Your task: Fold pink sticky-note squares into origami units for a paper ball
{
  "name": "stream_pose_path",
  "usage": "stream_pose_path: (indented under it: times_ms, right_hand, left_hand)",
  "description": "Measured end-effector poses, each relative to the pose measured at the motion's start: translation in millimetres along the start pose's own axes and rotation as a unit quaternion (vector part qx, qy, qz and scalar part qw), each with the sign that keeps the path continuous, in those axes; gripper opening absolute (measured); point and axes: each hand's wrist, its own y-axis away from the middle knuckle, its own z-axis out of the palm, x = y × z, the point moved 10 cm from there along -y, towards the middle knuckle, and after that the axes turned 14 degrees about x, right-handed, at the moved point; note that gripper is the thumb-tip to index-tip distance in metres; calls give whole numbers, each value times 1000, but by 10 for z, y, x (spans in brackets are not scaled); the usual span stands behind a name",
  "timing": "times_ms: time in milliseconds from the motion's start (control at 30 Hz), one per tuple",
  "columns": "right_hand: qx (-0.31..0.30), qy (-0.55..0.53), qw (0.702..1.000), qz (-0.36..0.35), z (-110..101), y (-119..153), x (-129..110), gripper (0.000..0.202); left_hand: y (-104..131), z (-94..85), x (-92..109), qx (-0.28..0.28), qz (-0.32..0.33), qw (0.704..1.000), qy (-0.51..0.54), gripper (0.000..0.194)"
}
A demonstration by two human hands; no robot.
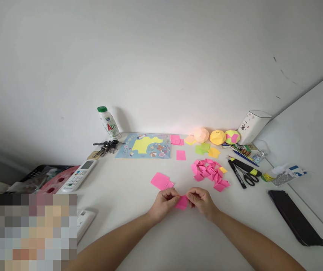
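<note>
Between my two hands, low over the near part of the white table, is a small sheet of pink paper (182,203). My left hand (165,201) pinches its left edge between thumb and fingers. On the other side, my right hand (200,200) is closed at the sheet's right upper edge. Just beyond my left hand lie flat pink paper squares (160,181). A heap of folded pink paper pieces (207,169) sits past my right hand, with an orange piece at its right side.
Along the wall stand a bottle (109,122), a blue booklet (124,151), several faceted paper balls (217,137) and a white cylinder (254,126). Scissors (247,176), a cutter and pens lie at right, near a black pouch (295,218). Keys (109,146) and a remote (79,175) are at left.
</note>
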Motion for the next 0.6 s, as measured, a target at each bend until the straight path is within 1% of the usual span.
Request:
stream_pose_path:
  times_ms: [67,167,267,367,400,467,533,600]
  right_hand:
    - [17,-14,1000,12,-38,-11,9,28]
    - [33,-45,998,24,-81,-34,27,28]
    - [37,-60,997,14,-95,-47,37,25]
    - [42,-57,997,-11,-101,-46,39,21]
    - [44,-57,997,-19,-103,-43,38,21]
    - [42,-57,997,-30,-99,-35,38,19]
    - [36,-47,998,-26,-87,-28,59,19]
    - [31,-33,999,-15,-76,-24,86,22]
  left_hand:
    - [-14,-53,-5,22,-5,1000,16,26]
    - [-36,-140,-54,55,-30,996,57,25]
    - [-30,-133,-74,50,-43,995,73,25]
    - [5,-38,-68,11,-54,998,12,32]
    - [22,9,-60,-12,-56,998,-20,37]
    - [63,127,-30,-74,-57,994,-65,47]
    - [85,199,7,-116,-60,989,-67,51]
    - [79,216,9,-133,-71,987,-59,51]
